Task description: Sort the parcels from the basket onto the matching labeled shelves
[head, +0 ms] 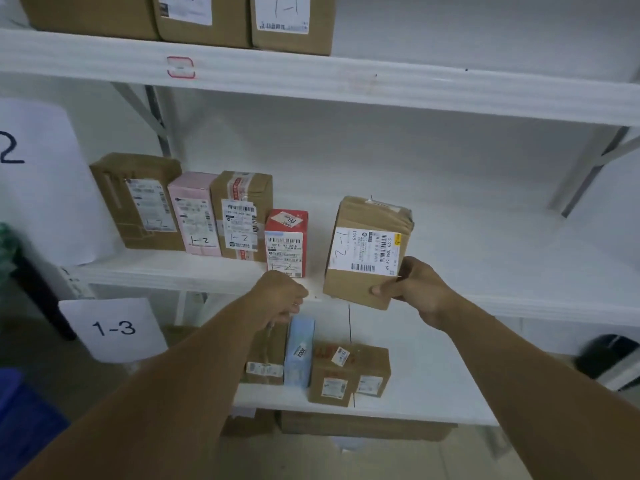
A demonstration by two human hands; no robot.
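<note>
Our right hand [417, 289] pinches the brown parcel [349, 289] by 1 corner at the shelf [485, 265] edge, left hand [280, 293] curled empty, so letting go early could tip it off.

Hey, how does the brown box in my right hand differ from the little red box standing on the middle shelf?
Colour: the brown box is plain cardboard; the red box is bright red.
Size: the brown box looks larger than the red box.
Pose: the brown box is tilted in the right hand, label sideways; the red box stands upright on the middle shelf, label upright.
Both carry white barcode labels with handwriting.
</note>
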